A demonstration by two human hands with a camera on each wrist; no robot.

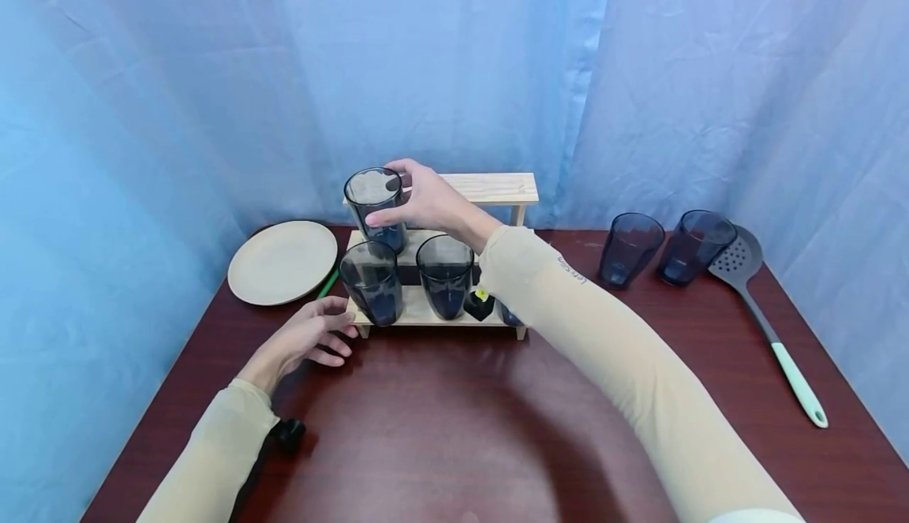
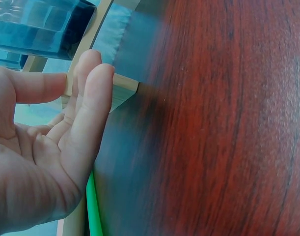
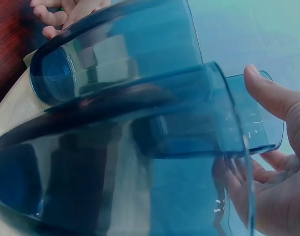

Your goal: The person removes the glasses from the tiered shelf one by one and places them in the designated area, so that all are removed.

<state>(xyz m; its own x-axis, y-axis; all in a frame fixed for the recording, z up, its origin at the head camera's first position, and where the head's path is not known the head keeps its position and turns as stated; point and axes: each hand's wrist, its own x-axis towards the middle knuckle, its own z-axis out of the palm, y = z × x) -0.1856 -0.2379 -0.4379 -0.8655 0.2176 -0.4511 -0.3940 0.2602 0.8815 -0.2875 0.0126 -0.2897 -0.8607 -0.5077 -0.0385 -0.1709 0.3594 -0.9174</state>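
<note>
In the head view, your right hand (image 1: 426, 199) grasps a dark glass (image 1: 389, 237), thumb on the near side of it and fingers round toward the back. The glass is mouth up, its long axis close to upright, at the left part of the wooden rack (image 1: 490, 185). Its base is down by the middle shelf (image 1: 419, 240); you can't tell from here whether it rests there. What seems to matter most is that the glass sits directly behind the left front glass (image 1: 374, 290), with the right front glass (image 1: 446, 278) just beside that one, so space on the near side is tight. Your left hand (image 1: 312, 330), lower and nearer you, is at the left end of the lower shelf (image 1: 415, 310), holding no glass.

In the left wrist view, your left fingers are relaxed and fairly straight by the shelf's end, above the red-brown table (image 2: 213, 123); how firmly they touch the wood is unclear.

In the right wrist view, your thumb and fingers lie on opposite sides of the glass near its rim, and the two front glasses fill the space before it.
</note>
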